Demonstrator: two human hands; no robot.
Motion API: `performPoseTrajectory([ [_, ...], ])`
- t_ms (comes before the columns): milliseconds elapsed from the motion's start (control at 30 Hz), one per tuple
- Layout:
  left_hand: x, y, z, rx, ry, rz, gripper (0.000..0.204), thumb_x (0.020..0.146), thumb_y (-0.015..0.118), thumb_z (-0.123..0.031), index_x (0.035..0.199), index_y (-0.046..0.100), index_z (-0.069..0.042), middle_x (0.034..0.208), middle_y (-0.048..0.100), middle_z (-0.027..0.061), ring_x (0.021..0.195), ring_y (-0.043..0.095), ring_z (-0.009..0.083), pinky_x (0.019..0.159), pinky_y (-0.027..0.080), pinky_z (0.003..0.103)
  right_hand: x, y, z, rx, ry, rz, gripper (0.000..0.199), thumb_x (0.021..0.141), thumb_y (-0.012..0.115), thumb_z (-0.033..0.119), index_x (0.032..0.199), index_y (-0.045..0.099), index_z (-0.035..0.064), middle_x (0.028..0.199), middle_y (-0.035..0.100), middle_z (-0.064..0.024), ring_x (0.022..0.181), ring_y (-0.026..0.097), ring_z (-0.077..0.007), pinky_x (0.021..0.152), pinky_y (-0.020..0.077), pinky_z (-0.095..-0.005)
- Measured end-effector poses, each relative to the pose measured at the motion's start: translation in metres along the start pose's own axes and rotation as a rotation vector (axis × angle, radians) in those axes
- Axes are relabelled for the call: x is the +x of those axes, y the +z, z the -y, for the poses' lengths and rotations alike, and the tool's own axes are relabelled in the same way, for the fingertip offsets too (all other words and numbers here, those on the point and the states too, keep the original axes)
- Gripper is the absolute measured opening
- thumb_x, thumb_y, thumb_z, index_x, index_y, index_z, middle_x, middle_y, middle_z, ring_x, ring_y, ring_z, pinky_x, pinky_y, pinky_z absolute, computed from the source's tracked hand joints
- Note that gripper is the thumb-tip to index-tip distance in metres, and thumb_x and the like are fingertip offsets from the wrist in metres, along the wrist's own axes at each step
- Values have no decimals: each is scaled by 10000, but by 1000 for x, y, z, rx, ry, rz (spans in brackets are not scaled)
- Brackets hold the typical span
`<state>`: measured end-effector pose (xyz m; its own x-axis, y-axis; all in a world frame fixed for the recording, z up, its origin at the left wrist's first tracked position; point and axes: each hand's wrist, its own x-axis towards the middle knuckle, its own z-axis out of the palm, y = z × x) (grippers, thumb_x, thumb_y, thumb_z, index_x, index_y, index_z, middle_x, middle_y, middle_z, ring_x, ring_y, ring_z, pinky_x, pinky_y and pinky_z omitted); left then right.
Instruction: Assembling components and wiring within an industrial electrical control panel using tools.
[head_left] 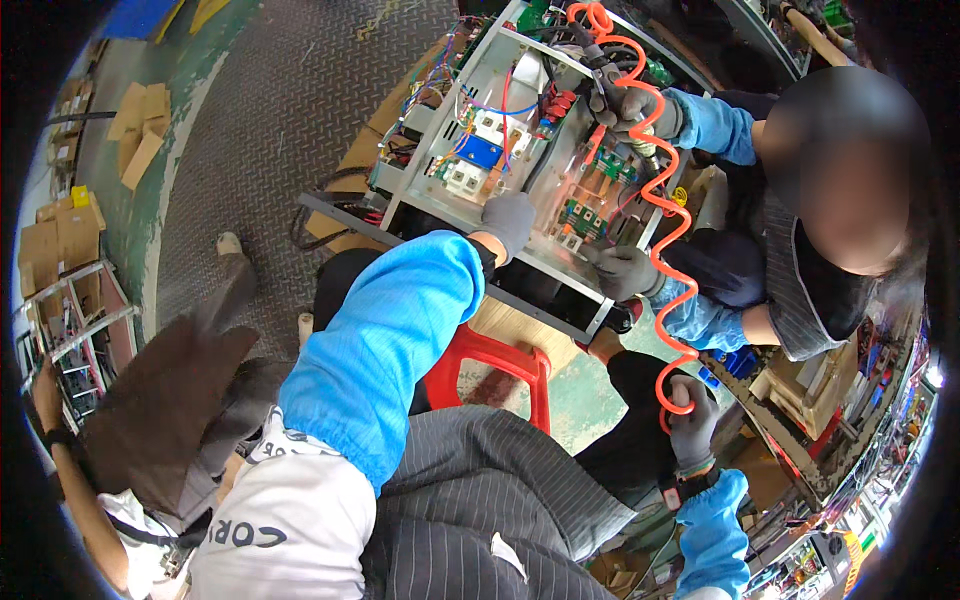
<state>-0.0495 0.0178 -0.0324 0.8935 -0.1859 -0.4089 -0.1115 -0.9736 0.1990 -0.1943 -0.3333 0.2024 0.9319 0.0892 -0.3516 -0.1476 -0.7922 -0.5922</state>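
Open chassis [443, 132]: ahead of the left hand [508, 225], which lay curled at its near edge, any hold unclear | coiled orange hose [690, 287]: ran forward from the right hand [693, 430], closed round its lower end | risk: a sharp pull might have dragged coils against a co-worker's hand [655, 115].

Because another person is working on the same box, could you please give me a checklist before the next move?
1. Gloves on: ok; left hand and right hand are both gloved.
2. Hose held: ok; the right hand grips the lower end of the orange hose.
3. Co-worker's hands away from the metal box: not ok; one hand and the other hand are at it.
4. Hose clear of the co-worker's sleeve: cannot tell; they overlap in view.
5. Box power off: cannot tell.
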Motion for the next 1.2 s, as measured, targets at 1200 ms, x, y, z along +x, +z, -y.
performPoseTrajectory([
  [1200,-80,-66,13,-135,63,-18,281,816,596,-189,1070,636,-76,924,673,182,890,662,369,768,521,480,-13,-6,-2,-85,-162,-128,155,931,597,204,922,632,54,684,629,-159,633,666,-287,564,484,-351],
])
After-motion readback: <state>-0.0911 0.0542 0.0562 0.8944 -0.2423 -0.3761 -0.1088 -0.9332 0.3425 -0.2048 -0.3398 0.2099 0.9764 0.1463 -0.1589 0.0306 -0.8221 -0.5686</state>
